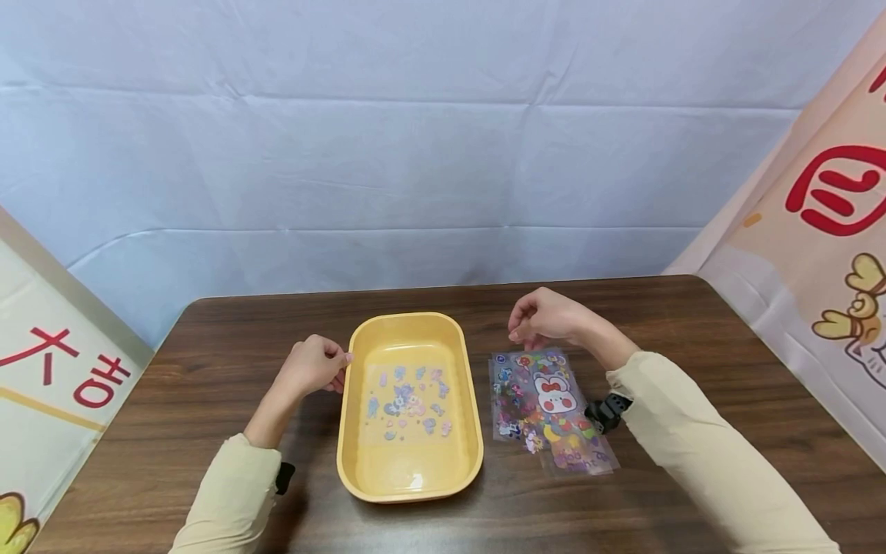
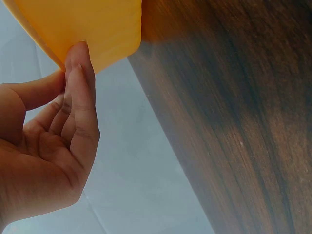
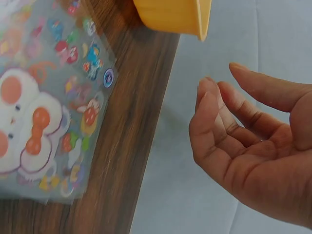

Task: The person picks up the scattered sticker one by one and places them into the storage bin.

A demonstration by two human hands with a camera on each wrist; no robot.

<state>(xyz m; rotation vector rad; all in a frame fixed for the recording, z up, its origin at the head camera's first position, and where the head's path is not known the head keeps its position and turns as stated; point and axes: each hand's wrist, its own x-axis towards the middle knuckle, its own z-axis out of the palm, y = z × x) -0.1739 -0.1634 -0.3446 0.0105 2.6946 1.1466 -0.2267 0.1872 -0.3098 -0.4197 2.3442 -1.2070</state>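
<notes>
A yellow plastic tray (image 1: 415,477) sits on the table with a clear sticker sheet (image 1: 408,404) of small pastel figures lying in it. My left hand (image 1: 314,365) pinches the tray's left rim; in the left wrist view the thumb is on the rim and the fingers (image 2: 80,97) lie along the outer wall. To the right of the tray is a small pile of clear sticker sheets (image 1: 554,415), a white bunny face showing on top. Just above the pile's far edge hovers my right hand (image 1: 550,315), fingers loosely curved, thumb apart from them, nothing between them.
The dark wooden table (image 1: 235,338) ends at a pale cloth backdrop (image 1: 415,192). Printed banners with red characters hang at the left (image 1: 62,369) and right (image 1: 831,231). A black wrist strap (image 1: 609,412) on the right arm overlaps the pile's edge.
</notes>
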